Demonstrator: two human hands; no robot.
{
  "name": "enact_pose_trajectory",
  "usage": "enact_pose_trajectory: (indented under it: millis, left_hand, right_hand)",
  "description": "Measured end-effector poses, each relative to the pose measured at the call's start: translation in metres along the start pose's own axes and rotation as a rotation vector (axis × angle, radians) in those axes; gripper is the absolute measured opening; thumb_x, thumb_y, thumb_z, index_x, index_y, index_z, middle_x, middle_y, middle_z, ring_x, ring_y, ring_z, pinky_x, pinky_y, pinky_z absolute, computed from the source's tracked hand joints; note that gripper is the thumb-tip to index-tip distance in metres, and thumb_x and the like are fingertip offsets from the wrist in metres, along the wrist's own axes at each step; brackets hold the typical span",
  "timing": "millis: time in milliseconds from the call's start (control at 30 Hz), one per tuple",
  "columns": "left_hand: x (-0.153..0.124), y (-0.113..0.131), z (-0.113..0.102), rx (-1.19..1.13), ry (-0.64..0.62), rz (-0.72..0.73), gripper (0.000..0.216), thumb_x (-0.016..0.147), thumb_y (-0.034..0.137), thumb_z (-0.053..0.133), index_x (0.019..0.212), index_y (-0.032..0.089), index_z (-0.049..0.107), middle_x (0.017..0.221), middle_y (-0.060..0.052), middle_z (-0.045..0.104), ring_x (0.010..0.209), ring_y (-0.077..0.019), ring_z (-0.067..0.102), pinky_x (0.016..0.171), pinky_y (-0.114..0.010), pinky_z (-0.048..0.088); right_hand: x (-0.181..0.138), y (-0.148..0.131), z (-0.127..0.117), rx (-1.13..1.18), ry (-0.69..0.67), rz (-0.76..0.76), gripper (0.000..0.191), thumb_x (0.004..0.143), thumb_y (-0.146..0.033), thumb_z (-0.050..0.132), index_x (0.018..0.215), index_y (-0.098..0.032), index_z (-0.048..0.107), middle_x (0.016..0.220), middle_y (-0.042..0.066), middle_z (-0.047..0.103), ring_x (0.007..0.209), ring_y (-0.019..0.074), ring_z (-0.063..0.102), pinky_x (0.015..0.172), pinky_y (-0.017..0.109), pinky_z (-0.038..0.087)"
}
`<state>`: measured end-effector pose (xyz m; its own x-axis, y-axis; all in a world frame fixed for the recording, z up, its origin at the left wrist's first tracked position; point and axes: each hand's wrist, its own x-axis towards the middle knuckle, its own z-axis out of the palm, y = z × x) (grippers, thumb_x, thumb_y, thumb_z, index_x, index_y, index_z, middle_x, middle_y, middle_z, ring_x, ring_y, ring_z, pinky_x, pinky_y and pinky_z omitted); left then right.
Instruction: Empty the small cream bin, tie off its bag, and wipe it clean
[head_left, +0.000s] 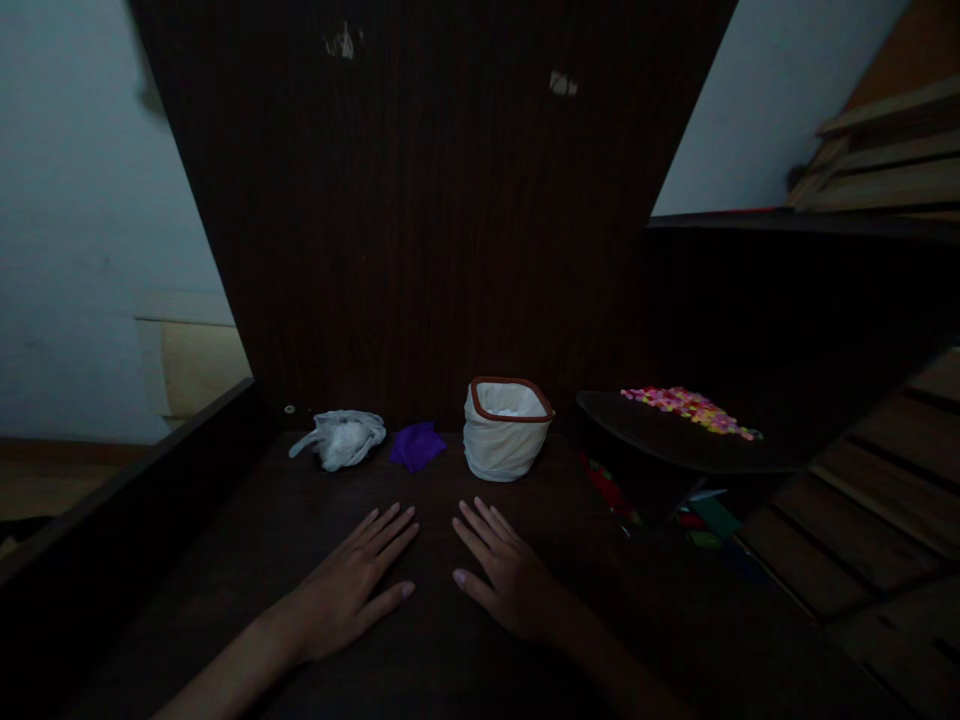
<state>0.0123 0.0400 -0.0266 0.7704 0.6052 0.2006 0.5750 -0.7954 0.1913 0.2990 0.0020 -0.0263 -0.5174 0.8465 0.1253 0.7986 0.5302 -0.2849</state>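
My left hand (352,575) lies flat on the dark wooden desk (435,660), fingers spread and holding nothing. Beside it, with a gap between the thumbs, my right hand (510,580) also rests palm down and open. Beyond my fingertips is a folded purple cloth (417,446). To its left lies a crumpled, whitish plastic bag (346,440) with something pale inside that I cannot make out. Past my right hand stands a small bin (504,448) with a brown rim and a white liner bag. Neither hand touches these things.
A tall dark panel (442,220) rises behind the desk. On the right, a curved shelf (622,425) carries a pile of pink, red and yellow small pieces (690,408); red and green items sit beneath it. A raised board (150,470) edges the left side. Wooden slats stand farther right.
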Motion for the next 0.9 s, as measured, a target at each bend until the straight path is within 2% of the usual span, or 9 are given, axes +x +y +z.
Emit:
enact_pose_trajectory:
  millis: [200,600,900]
  left_hand:
    - [0.0006,0.0005,0.0,0.0,-0.016,-0.005,0.067,0.103,0.051,0.047,0.16,0.033,0.018,0.165,-0.006,0.026,0.151,-0.0318,0.032,0.121,-0.055,0.035]
    - [0.001,0.0036,-0.0045,-0.03,-0.031,-0.018,0.066,0.103,0.05,0.048,0.16,0.032,0.021,0.165,-0.006,0.025,0.151,-0.0334,0.03,0.121,-0.057,0.033]
    - [0.0034,0.0051,-0.0058,-0.03,-0.097,-0.059,0.064,0.104,0.054,0.042,0.16,0.027,0.025,0.166,-0.008,0.024,0.152,-0.0336,0.027,0.122,-0.059,0.031]
  right_hand:
    - [-0.0005,0.0023,0.0038,0.003,0.043,-0.014,0.061,0.102,-0.042,0.049,0.154,-0.012,0.04,0.163,0.014,0.029,0.154,0.0319,0.022,0.123,0.056,0.026]
    - [-0.0002,0.0019,0.0026,-0.003,0.035,-0.016,0.062,0.102,-0.042,0.049,0.154,-0.011,0.04,0.163,0.014,0.03,0.154,0.0326,0.022,0.123,0.056,0.028]
    - [-0.0001,0.0038,0.0064,0.002,0.053,-0.014,0.06,0.101,-0.04,0.052,0.154,-0.013,0.042,0.163,0.015,0.031,0.153,0.0329,0.023,0.123,0.057,0.028]
